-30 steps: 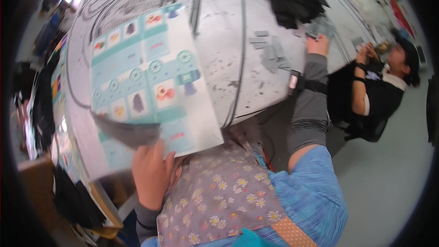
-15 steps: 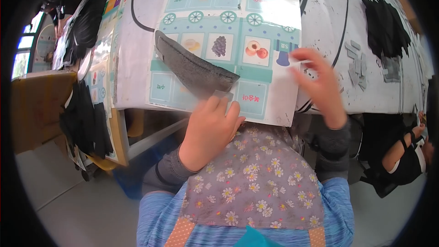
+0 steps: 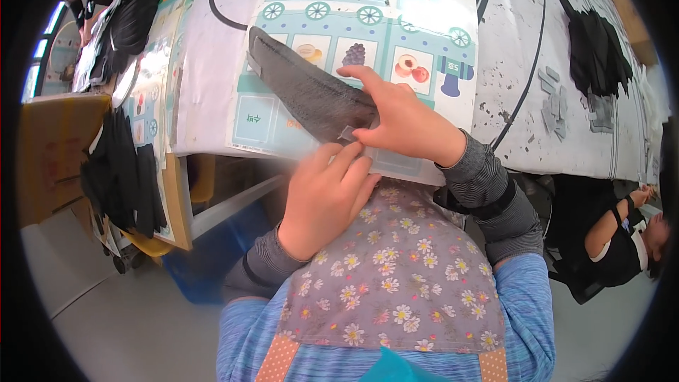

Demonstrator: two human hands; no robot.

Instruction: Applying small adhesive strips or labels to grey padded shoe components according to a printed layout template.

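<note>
A long, tapered piece of dark grey fabric (image 3: 304,81) slants across a printed sheet (image 3: 247,102) with fruit pictures. A small pale, see-through tab (image 3: 346,133) shows at its lower right end. My left hand (image 3: 325,198) is closed at the fabric's lower edge, fingertips curled by the tab; its thumb is mostly hidden. From the right, my right hand (image 3: 404,119) spans the fabric's right end. Its thumb tip comes close to the tab and its index finger stretches past the upper edge, the two wide apart.
Black fabric pieces (image 3: 598,49) and small grey strips (image 3: 553,102) lie on the white table (image 3: 509,92) to the right. More black pieces (image 3: 127,184) hang over the left edge beside a cardboard box (image 3: 60,163). Another person (image 3: 615,230) sits at the far right.
My right hand has moved left from beyond the sheet's right side onto the fabric's end. My left hand stays at the lower edge. The fabric's upper end has tipped up slightly.
</note>
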